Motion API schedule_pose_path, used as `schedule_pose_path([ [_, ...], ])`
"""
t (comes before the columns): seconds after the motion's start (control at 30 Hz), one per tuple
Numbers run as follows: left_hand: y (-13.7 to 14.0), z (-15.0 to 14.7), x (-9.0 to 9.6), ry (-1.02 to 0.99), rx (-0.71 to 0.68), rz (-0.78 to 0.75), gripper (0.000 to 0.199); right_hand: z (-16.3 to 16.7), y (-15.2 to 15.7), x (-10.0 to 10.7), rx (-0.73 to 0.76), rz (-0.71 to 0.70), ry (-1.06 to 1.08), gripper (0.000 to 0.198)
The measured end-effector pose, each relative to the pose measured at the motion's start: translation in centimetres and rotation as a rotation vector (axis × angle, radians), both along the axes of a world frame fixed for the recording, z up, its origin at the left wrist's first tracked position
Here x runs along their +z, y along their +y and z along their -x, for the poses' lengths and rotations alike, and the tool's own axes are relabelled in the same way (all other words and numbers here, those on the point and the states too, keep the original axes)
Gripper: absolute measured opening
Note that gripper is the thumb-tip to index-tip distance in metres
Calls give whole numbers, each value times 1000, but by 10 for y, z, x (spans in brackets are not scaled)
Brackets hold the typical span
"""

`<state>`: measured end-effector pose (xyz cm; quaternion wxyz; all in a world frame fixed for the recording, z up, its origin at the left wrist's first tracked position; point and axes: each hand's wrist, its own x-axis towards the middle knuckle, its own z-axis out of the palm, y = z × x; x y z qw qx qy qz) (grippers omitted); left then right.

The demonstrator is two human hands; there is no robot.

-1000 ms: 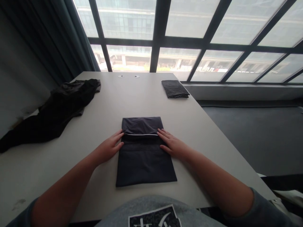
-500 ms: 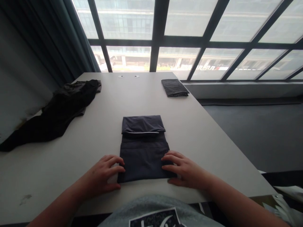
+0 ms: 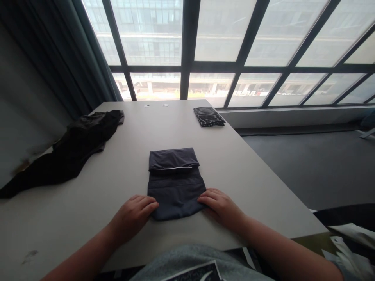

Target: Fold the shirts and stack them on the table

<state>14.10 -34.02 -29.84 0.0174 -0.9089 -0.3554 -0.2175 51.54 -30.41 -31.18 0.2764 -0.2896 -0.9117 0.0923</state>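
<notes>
Rm: curtain (image 3: 61, 50) far L, then big window (image 3: 158, 35) behind, strong backlight. White table (image 3: 164, 127) runs up to it, floor (image 3: 281, 168) off to R. On the table, L to R: black pile (image 3: 70, 152), rumpled, along L edge; gray cloth (image 3: 175, 187), folded flat, near middle, betw. the hands; striped cloth (image 3: 209, 117), folded, by far R edge.

Risks, L to R, my guess: if L hand (image 3: 134, 214) pulls harder than R hand (image 3: 221, 207), near edge goes skew & sides end up out of line. Mid: far flap (image 3: 174, 158) w/ white strip (image 3: 172, 168) prob. just lies loose, so a tug on the near end could drag or open it. Near panel (image 3: 177, 203) has a few ripples; pressing there could set creases. R side: a weak grip might let that corner slip & layers part, esp. as fabric looks soft.

Hands: well apart, one per side. L: fingers bent & close tog., hardly any gap, pinching near L corner. R: much the same, fingers curled in at near R corner, looks closed on it; thumb mostly hidden, can't tell how much it has underneath.
</notes>
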Motion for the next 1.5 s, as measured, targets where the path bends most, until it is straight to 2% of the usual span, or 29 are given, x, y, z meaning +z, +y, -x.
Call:
schedule_pose_path([
  [0.2, 6, 13, 15, -114, -30, 91, 38, -11, 10, 17, 1, 79, 83, 19],
  [0.33, 13, 9, 28, -25, -115, 224, 41, -13, 21, 33, -39, 159, 96, 17],
  [0.47, 13, 2, 26, 57, -172, 249, 43, -15, 29, 38, -30, 230, 62, 17],
  [0.63, 8, 6, 24, -93, -142, 238, 29, -20, 26, 35, 48, 255, 65, 18],
  [0.73, 18, 12, 35, -215, -93, 250, 21, -22, 34, 41, 30, 292, 87, 19],
  [0.8, 33, 17, 46, -261, -26, 267, 17, -18, 51, 49, -3, 327, 117, 20],
  [0.9, 67, 22, 60, -307, 143, 335, 21, -6, 95, 61, -64, 374, 224, 24],
  [1.0, 109, 24, 66, -387, 318, 381, 32, 8, 149, 64, -111, 447, 330, 26],
  [1.1, 148, 26, 59, -414, 409, 396, 39, 21, 192, 57, -166, 468, 280, 24],
  [1.2, 177, 28, 40, -393, 470, 439, 42, 31, 217, 40, -249, 432, 174, 20],
  [1.37, 200, 30, 8, -327, 540, 471, 41, 41, 224, 12, -329, 386, 121, 17],
  [1.5, 205, 30, 0, -296, 605, 417, 39, 43, 227, 2, -376, 335, 123, 16],
])
